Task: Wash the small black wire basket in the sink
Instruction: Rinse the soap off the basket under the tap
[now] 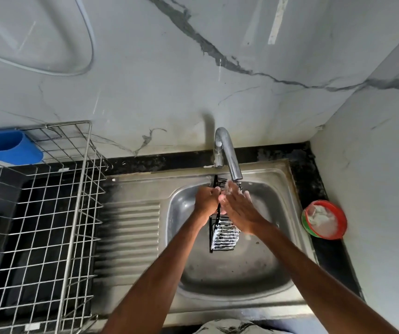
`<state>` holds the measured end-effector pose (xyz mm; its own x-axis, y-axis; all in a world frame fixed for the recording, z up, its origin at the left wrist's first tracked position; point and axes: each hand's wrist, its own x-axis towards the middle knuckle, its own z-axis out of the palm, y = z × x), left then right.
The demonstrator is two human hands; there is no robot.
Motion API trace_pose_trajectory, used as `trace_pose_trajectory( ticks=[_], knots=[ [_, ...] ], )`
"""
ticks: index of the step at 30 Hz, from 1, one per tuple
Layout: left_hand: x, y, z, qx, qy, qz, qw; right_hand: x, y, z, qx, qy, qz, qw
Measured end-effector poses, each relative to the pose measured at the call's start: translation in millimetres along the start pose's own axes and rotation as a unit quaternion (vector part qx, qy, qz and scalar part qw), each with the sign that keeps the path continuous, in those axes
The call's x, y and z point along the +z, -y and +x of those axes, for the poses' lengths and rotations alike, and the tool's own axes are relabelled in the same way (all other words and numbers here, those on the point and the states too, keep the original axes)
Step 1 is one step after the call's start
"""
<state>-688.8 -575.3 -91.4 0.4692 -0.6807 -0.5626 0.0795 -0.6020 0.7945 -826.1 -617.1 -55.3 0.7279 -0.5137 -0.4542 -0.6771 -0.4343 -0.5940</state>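
Because the suds have to be brought under the tap (228, 153), the basket (223, 233) is held upright over the sink (229, 273) in the head view. Its left edge is gripped by the curled fingers of the left hand (206, 200). Just right of that grip, the right hand (238, 210) is laid flat against the wire with fingers straight, holding nothing, apparently so that the soap can be rubbed away. Below the grip the wires are coated in white foam, so rinsing is judged unfinished. Beyond the grip the basket's top is tucked under the spout. Whether water is running cannot be made out. The basket's middle is hidden by both hands, and whether its foot touches the sink floor cannot be told. Far left of the grip a dish rack (49, 213) is cut off by the frame. Far right, a red bowl (325, 219) is seen with unidentifiable white contents.
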Motion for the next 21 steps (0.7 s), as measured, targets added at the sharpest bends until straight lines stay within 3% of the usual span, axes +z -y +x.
trace_pose_trajectory(
  ticks=[4, 6, 9, 17, 21],
  knots=[
    [-3.3, 0.7, -6.1, 0.027, -0.001, 0.010, 1.000, -12.8, -2.9, 33.0, 0.051, -0.021, -0.001, 0.998],
    [-3.8, 5.1, -5.9, 0.013, -0.006, 0.005, 1.000, -20.6, -0.7, 40.5, 0.068, -0.016, 0.048, 0.996],
    [-2.4, 8.7, -6.0, -0.008, -0.014, -0.018, 1.000, -16.6, -11.2, 39.3, 0.074, -0.037, 0.025, 0.996],
    [-10.6, -1.5, -9.1, -0.055, -0.010, -0.015, 0.998, 17.7, 8.3, -30.5, -0.043, -0.003, 0.026, 0.999],
    [-15.6, -5.6, -11.9, -0.060, 0.006, -0.033, 0.998, 19.1, 23.0, -25.5, -0.051, 0.010, 0.026, 0.998]
  ],
)
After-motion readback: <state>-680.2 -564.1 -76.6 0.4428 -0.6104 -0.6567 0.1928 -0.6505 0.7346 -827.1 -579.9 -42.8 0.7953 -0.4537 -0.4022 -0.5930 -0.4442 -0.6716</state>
